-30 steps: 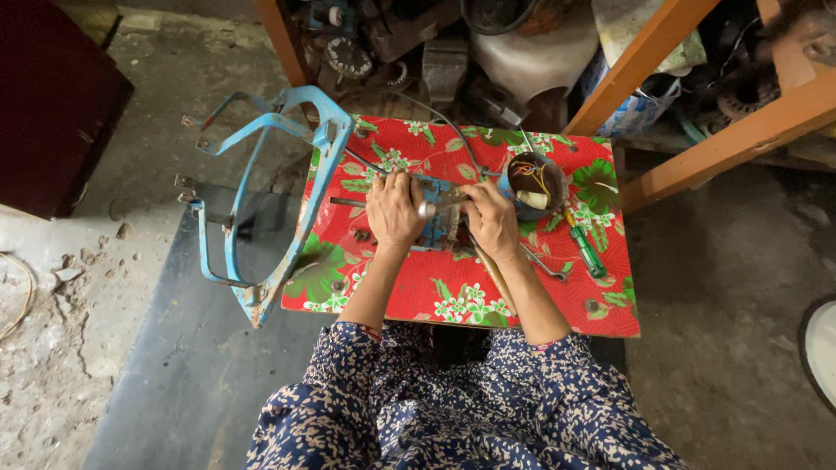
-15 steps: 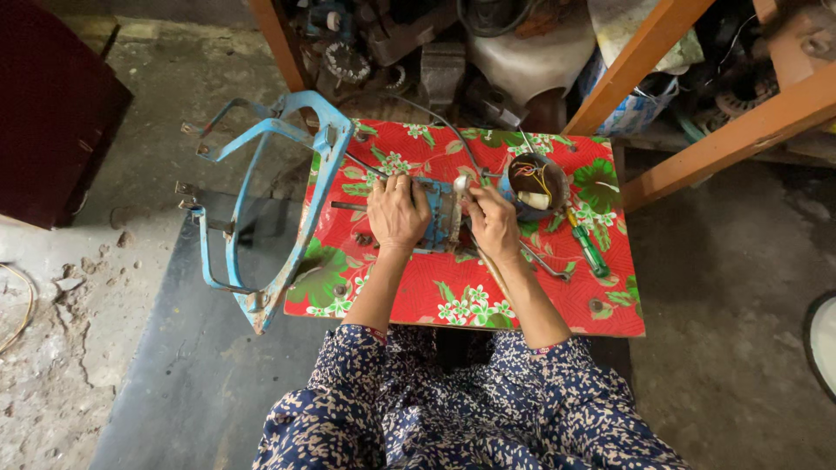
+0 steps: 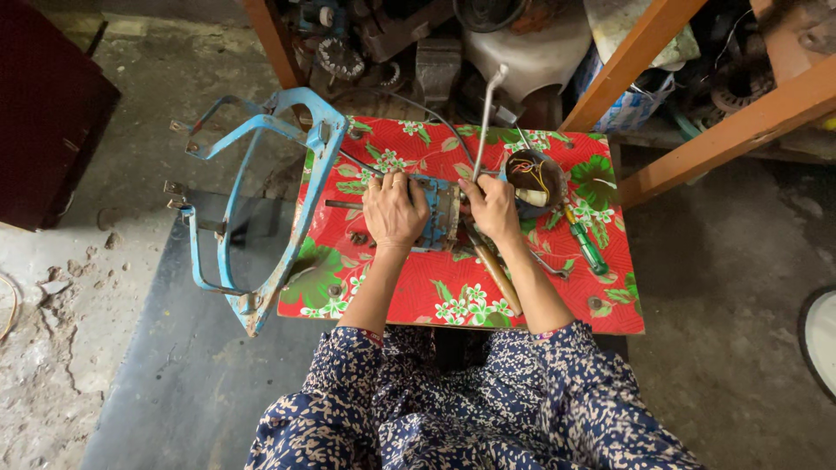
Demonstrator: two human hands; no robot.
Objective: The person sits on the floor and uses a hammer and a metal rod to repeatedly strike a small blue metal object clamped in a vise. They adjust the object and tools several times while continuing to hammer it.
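1. My left hand [image 3: 394, 209] lies flat, fingers pressed together, on the blue metal part [image 3: 438, 213] in the middle of the small table [image 3: 453, 296] with its red flowered cloth
2. My right hand [image 3: 492, 207] is closed around a bent metal rod [image 3: 488, 113] that rises from the part's right side toward the shelf legs
3. The part looks like a heavy, stiff block, probably greasy, so I judge it needs a firm palm on top to keep it from sliding on the slick cloth
4. The rod is thin and rigid; gripping it low, near the part, seems the steadiest hold
5. A dark round bowl [image 3: 533, 178] sits just beside my right hand, with a green-handled screwdriver [image 3: 585, 244] to its right and a wooden-handled tool [image 3: 498, 278] under my right forearm
6. A light-blue metal frame [image 3: 252, 200] leans at the table's left edge
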